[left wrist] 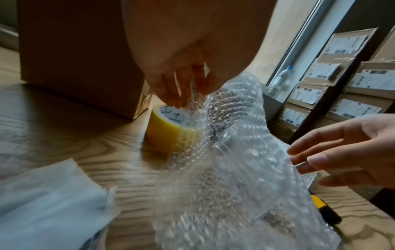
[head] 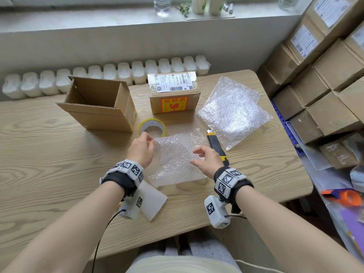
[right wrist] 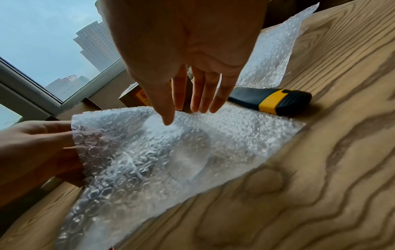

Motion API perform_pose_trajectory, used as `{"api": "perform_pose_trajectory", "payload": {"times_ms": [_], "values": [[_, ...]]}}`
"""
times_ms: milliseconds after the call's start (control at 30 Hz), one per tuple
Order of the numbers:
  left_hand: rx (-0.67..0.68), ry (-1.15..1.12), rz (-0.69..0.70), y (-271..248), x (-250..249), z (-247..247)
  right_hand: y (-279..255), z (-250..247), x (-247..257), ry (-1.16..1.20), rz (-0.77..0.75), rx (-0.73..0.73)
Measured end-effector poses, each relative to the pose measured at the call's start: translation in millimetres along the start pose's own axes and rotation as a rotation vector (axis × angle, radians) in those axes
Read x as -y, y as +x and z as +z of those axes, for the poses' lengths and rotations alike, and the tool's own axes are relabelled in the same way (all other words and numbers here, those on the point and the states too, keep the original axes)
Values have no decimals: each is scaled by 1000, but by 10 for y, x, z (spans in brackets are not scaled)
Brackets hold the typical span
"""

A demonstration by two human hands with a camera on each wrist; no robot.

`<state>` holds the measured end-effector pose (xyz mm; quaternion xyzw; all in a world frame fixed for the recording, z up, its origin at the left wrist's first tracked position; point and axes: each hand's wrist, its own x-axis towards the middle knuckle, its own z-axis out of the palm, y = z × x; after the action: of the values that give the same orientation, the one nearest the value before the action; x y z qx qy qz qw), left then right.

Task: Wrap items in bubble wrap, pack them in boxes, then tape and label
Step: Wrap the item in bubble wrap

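You're early on: your left hand (head: 142, 149) pinches the bubble wrap (head: 177, 158) over a glass item (right wrist: 188, 152), your right hand (head: 204, 157) hovers spread, and the open box (head: 98, 107) at upper left, the tape (head: 152, 128) and labelling all wait.

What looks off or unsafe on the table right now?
The utility knife lies beside the bubble wrap sheet with its blade tip seemingly exposed, close to the right hand. Nothing looks spilled or damaged.

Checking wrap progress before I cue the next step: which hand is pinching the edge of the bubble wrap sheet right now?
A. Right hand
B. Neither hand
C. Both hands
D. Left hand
D: the left hand pinches the bubble wrap sheet's lifted edge, while the right hand hovers open above it.
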<state>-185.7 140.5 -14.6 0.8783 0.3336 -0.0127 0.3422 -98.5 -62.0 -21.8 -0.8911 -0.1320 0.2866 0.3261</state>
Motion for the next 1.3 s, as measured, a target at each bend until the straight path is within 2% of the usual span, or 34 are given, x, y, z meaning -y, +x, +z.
{"api": "perform_pose_trajectory", "payload": {"times_ms": [133,233,367,467,600,700,833,900,1067,1200,1300], "values": [[62,-94,52,-47,-143,-128,-39,75,26,79,57,-1],[87,-133,58,-29,-209,-206,-103,88,77,87,64,56],[136,-306,-44,15,-255,-265,-232,118,148,-33,-31,190],[166,-468,-140,20,-319,-292,-330,203,137,-208,-75,232],[188,-649,-204,24,-377,-329,-415,303,84,-486,-160,147],[188,-681,-211,23,-368,-352,-438,359,11,-508,-208,-1],[196,-570,-159,58,-212,-363,-422,370,-50,-350,-226,-147],[170,-441,-113,70,-125,-391,-381,338,-62,-292,-210,-185],[181,-331,9,45,-17,-505,-307,195,-82,-187,-197,-283],[260,-74,148,-53,-26,-481,-284,97,-104,-59,-188,-312],[295,87,235,-111,15,-440,-271,40,-151,10,-132,-250]]}}
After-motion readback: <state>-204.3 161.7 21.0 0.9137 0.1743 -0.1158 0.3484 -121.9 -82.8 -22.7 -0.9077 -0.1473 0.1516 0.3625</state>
